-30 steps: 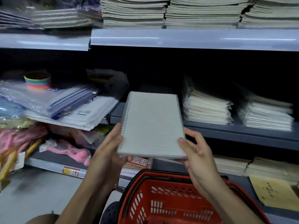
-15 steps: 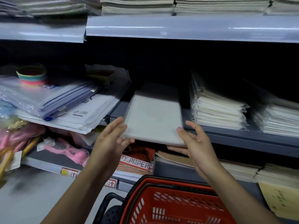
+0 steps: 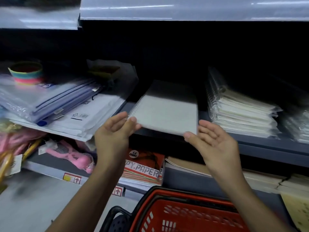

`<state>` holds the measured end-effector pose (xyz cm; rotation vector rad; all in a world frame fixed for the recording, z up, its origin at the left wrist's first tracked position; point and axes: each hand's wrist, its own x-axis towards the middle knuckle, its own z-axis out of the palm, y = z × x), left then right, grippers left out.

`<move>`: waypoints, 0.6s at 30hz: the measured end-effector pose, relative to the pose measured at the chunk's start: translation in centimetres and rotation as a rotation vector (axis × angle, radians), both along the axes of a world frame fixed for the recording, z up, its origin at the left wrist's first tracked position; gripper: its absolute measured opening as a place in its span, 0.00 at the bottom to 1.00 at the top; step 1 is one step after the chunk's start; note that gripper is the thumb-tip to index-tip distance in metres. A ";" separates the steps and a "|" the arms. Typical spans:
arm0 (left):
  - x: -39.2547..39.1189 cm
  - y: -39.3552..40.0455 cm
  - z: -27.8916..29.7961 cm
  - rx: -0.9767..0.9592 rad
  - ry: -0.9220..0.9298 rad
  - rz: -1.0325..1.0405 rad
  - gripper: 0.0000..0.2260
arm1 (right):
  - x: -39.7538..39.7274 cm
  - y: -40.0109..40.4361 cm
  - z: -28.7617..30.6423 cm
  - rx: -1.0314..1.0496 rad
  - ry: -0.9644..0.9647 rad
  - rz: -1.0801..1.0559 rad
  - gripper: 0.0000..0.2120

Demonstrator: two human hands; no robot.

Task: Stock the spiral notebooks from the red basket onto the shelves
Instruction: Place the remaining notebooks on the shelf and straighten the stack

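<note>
A white spiral notebook (image 3: 167,113) lies flat on the dark middle shelf (image 3: 267,146), its coil along the left side and its far end in shadow. My left hand (image 3: 115,131) touches the near-left corner by the coil with straight fingertips. My right hand (image 3: 212,141) is palm up with relaxed fingers, its thumb tip against the near-right corner. The red basket (image 3: 175,193) sits below the hands at the bottom edge; its contents are hidden.
Plastic-wrapped spiral notebook stacks (image 3: 242,114) stand just right of the notebook. Zip folders and envelopes (image 3: 70,114) pile up to its left. Copy paper packs (image 3: 143,169) and more pads fill the lower shelf. A grey shelf board (image 3: 184,10) hangs overhead.
The notebook went from being held up tilted in front of me to lying flat on the middle shelf. Both hands followed it forward and loosened to its near corners.
</note>
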<state>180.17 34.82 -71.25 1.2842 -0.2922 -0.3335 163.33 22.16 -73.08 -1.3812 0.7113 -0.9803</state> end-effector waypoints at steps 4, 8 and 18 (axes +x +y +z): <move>2.0 -3.1 -0.8 0.076 -0.072 0.032 0.13 | 2.3 -1.5 -0.5 0.006 0.035 -0.114 0.17; 3.2 -5.5 -1.6 0.141 -0.094 0.050 0.08 | 4.5 -2.9 -0.3 0.019 0.066 -0.256 0.14; 2.6 -5.1 -1.5 0.235 -0.194 0.072 0.07 | 4.7 -3.1 0.4 -0.015 0.167 -0.240 0.17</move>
